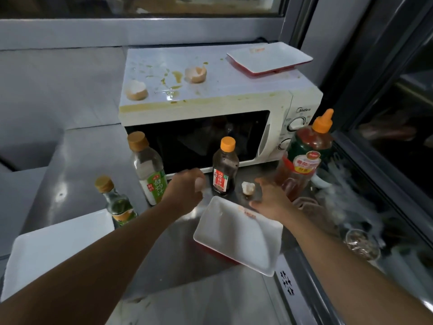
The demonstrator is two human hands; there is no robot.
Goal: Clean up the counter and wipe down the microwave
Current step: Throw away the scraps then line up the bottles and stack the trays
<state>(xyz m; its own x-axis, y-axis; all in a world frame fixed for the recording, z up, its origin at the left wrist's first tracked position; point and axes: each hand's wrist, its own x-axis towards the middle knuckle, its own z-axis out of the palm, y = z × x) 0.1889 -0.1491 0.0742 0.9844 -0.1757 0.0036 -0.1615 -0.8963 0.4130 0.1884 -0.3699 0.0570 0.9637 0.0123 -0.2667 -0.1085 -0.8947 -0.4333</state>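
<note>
The white microwave [220,106] stands at the back of the steel counter [77,165]. Its top is smeared with yellow egg spill [175,77] and carries two eggshell halves [137,90] [195,75] and a white plate with a red underside [269,58]. My left hand [187,191] is curled in front of the microwave door and holds a small pale piece [199,184] that looks like eggshell. My right hand [271,202] is spread open at the far rim of a second white plate [239,240], with another eggshell piece [248,187] just beyond its thumb.
Four bottles stand before the microwave: a small green one [117,202], a clear vinegar one [150,170], a dark sauce one [225,167], and a large ketchup one [302,158]. A white tray [51,249] lies at lower left. Glass panels run along the right.
</note>
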